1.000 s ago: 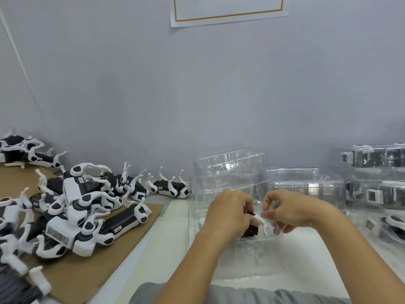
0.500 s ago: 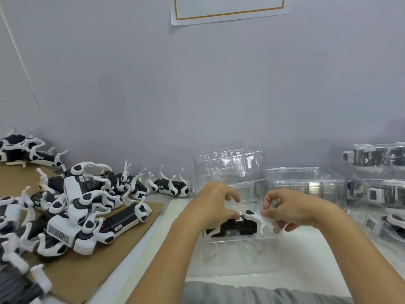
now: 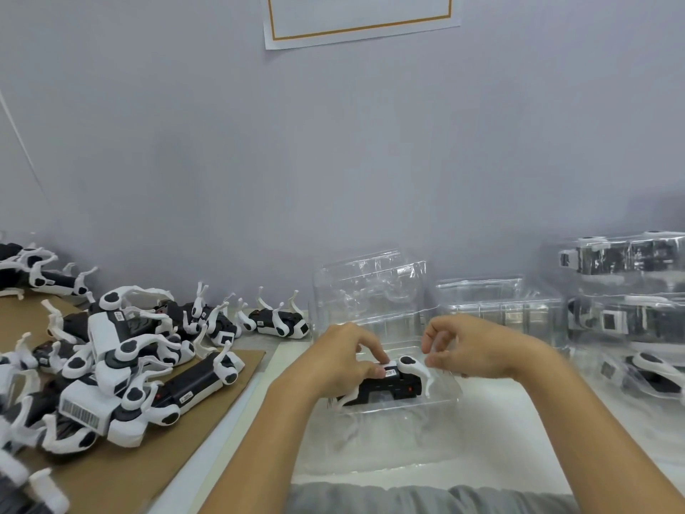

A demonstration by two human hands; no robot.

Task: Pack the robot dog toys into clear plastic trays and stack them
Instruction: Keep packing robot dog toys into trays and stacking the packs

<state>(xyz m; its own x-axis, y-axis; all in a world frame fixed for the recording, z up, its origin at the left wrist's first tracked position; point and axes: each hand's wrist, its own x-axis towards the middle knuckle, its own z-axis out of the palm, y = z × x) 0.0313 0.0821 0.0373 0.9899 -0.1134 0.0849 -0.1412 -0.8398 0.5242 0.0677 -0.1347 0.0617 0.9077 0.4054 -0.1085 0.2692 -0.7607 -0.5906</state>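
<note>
Seating is the step in hand: one robot dog toy [image 3: 385, 383] lies in the clear plastic tray [image 3: 443, 396] on the surface, the left hand [image 3: 344, 359] pressing fingertips on its back, the right hand [image 3: 467, 348] hovering with loosely curled fingers near its raised white leg. Better to tuck that leg into its moulded pocket, pressing evenly so the thin tray does not buckle
</note>
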